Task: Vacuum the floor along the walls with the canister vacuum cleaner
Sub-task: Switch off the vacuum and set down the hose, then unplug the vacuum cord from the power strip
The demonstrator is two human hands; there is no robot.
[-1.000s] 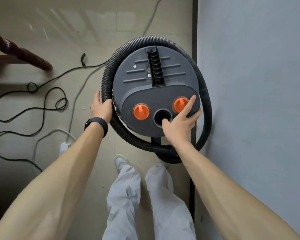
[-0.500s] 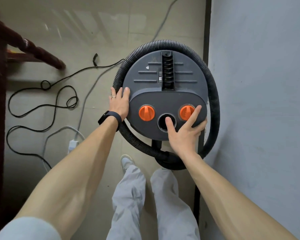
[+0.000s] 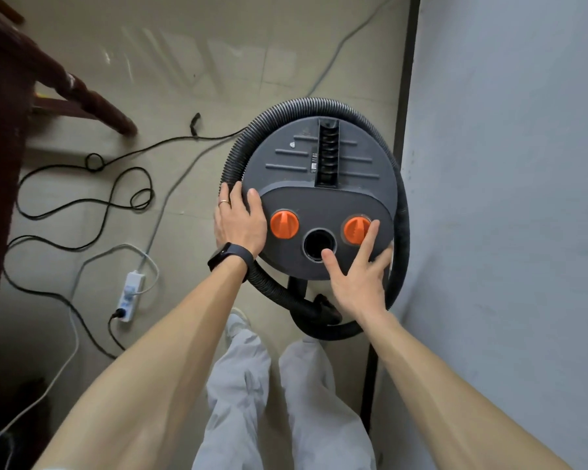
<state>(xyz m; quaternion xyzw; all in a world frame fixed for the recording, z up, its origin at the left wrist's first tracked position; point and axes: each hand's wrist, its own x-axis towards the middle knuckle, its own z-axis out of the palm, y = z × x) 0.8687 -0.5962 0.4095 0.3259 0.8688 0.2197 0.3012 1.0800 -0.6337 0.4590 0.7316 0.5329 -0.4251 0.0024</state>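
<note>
Here both hands lie open, seemingly flat: left hand (image 3: 240, 222) and right hand (image 3: 360, 278) on the vacuum (image 3: 323, 195).

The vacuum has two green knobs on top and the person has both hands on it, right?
Almost. The head view shows two knobs on the vacuum, but they are orange, not green. The left hand and right hand do rest on it.

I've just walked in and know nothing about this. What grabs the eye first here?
The round grey vacuum by the right wall, ringed by its black hose, with two orange knobs on top. The left hand and right hand lie flat on its lid. Black cables sprawl across the floor at left.
</note>
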